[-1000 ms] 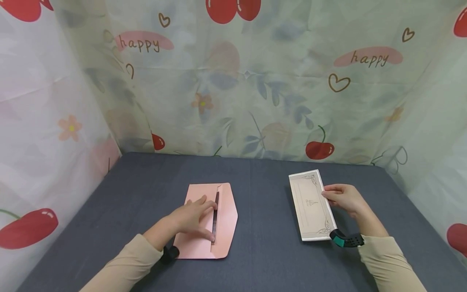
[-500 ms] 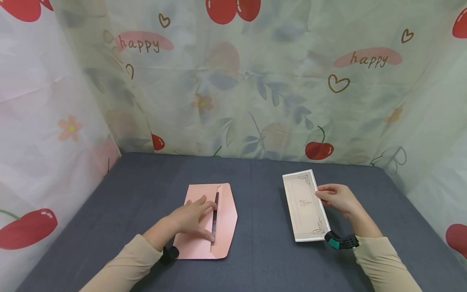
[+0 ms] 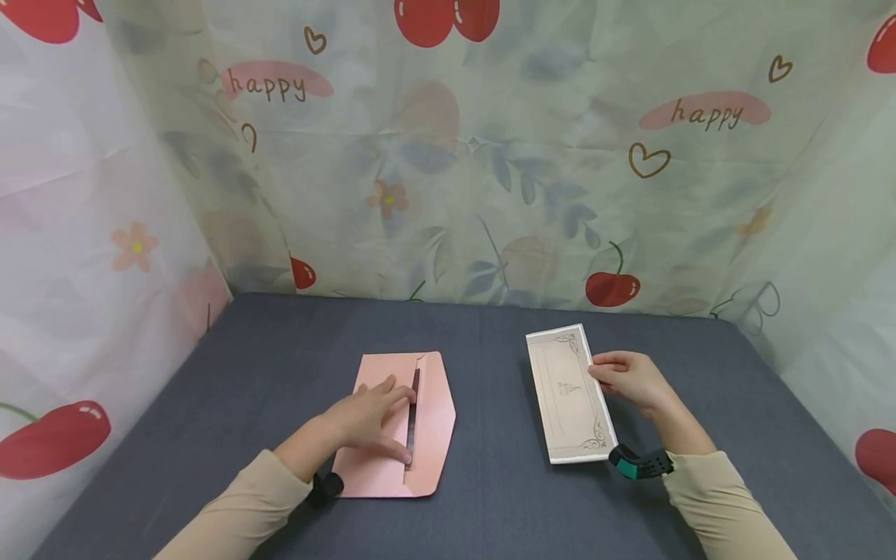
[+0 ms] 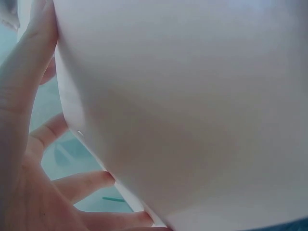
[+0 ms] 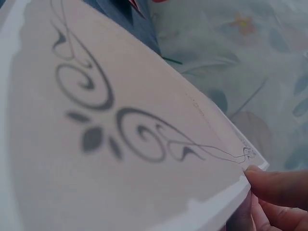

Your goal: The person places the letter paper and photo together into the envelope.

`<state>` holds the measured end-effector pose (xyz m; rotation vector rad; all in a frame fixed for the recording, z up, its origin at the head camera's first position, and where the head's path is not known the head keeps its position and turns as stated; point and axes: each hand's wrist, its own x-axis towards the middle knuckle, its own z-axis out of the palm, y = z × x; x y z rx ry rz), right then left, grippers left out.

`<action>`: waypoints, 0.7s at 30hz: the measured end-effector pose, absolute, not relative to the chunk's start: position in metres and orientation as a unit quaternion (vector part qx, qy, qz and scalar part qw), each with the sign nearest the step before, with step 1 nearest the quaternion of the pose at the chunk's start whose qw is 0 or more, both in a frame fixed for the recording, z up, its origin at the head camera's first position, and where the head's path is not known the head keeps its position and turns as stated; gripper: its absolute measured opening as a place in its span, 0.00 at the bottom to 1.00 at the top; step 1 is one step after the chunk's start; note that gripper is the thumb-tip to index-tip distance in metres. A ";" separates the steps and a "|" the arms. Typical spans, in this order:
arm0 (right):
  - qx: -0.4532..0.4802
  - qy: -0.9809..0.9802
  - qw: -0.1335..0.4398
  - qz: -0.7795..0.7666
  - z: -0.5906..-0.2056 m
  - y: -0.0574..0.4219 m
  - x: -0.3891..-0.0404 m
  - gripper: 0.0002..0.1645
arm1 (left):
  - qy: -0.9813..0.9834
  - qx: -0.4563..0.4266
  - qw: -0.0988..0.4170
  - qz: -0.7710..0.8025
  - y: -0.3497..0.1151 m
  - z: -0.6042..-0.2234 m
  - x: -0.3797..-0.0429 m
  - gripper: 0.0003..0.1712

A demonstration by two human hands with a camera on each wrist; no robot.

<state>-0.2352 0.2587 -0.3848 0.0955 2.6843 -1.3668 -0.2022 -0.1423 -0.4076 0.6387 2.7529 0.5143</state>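
Note:
A pink envelope (image 3: pixel 439 420) lies on the table with its pointed flap turned right and a dark slit showing at its pocket. My left hand (image 3: pixel 371 416) is over the pocket, thumb and finger set apart at the slit's edge, holding it a little apart. In the left wrist view, spread fingers (image 4: pixel 86 185) meet the edge of the envelope's pale surface (image 4: pixel 192 96). My right hand (image 3: pixel 630 379) pinches the right edge of a cream card (image 3: pixel 568 412) with scroll-patterned corners. The card is tilted above the table, right of the envelope. In the right wrist view, the thumb (image 5: pixel 279 185) presses its edge.
A dark blue-grey cloth covers the table (image 3: pixel 483 513). Printed curtains (image 3: pixel 476 218) with cherries and flowers close it in at the back and sides. A black band (image 3: pixel 640 462) is on the right wrist, and a black device (image 3: pixel 325 488) is below the left wrist.
The right hand has carried the card leftward, nearer the envelope. The left hand and the envelope have stayed in place.

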 end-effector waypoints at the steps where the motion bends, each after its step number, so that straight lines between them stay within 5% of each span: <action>1: 0.032 0.888 0.064 -0.454 -0.385 0.257 -0.235 0.26 | 0.950 0.219 0.135 0.177 -0.142 -0.408 -0.202 0.43; 21: 0.029 0.878 0.081 -0.472 -0.388 0.239 -0.239 0.24 | 0.950 0.218 0.140 0.174 -0.142 -0.407 -0.203 0.44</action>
